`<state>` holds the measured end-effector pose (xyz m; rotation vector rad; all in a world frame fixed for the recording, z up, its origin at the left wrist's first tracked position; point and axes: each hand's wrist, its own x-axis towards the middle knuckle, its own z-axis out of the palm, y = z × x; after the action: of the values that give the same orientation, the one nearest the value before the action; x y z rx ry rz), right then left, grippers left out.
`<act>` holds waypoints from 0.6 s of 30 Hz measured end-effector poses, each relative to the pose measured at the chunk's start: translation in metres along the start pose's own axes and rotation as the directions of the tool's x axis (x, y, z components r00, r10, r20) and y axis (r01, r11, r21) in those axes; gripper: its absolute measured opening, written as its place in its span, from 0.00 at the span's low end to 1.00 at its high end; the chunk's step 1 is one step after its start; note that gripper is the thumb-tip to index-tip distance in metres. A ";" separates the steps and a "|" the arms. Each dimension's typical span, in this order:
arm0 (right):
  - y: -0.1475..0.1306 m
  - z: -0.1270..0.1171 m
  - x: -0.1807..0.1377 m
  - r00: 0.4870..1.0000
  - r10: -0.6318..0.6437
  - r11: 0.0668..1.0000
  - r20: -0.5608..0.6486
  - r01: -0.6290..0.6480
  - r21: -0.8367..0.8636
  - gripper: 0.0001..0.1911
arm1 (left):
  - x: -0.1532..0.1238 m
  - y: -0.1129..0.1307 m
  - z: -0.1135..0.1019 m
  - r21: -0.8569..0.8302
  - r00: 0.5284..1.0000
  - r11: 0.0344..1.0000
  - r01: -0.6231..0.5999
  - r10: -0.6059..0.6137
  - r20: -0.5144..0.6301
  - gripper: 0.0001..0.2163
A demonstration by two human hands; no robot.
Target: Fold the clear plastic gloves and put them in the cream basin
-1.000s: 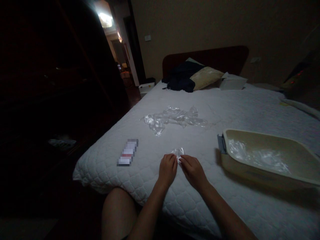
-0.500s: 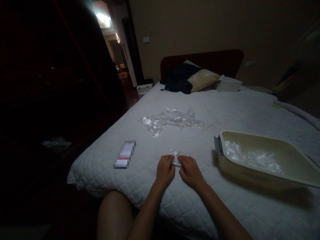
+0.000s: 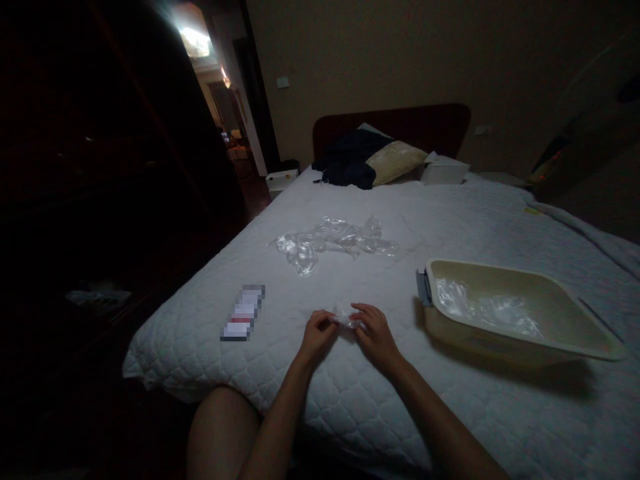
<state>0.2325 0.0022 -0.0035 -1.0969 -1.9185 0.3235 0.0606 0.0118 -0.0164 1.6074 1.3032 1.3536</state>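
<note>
Both hands meet over the white quilted bed (image 3: 280,360), near its front edge. A small crumpled piece of clear plastic (image 3: 344,316), perhaps a bag, spans the gap between them. My left hand (image 3: 320,333) pinches its left end between thumb and fingers. On the other side, my right hand (image 3: 371,331) has its thumb and lower fingers at the plastic, while its upper fingers stretch out above. Farther up the bed lies a spread of clear crumpled plastic bags (image 3: 335,241). More clear plastic (image 3: 505,313) rests inside a cream storage bin (image 3: 500,350) to the right.
A blurred-out phone-like rectangle (image 3: 243,312) lies left of my hands. Dark clothing (image 3: 350,157), a beige pillow (image 3: 397,162) and a white box (image 3: 445,170) sit by the headboard (image 3: 400,120). My bare knee (image 3: 223,427) is at the bed's front edge.
The plastic has gone from a flatter bundle under both hands to a bunched strip between them. My right fingers have lifted and spread. The whole view has shifted slightly.
</note>
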 end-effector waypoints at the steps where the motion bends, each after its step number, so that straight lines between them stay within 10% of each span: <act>1: -0.001 0.000 0.001 1.000 0.012 0.999 0.015 -0.012 0.033 0.10 | 0.001 0.001 -0.002 -0.038 1.000 0.999 0.010 -0.009 0.030 0.02; 10: -0.023 0.003 0.009 0.917 0.352 0.786 0.185 -0.397 0.474 0.09 | -0.003 0.006 -0.015 -0.412 0.930 0.834 0.366 -0.319 0.181 0.11; 18: -0.023 -0.043 0.022 0.857 0.514 0.680 0.043 -0.438 0.588 0.19 | 0.000 -0.001 -0.025 -0.689 0.931 0.692 0.216 -0.358 -0.069 0.11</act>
<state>0.2486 -0.0017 0.0474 -1.1352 -1.2408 1.0410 0.0366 0.0091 -0.0116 0.7420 0.9412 1.5636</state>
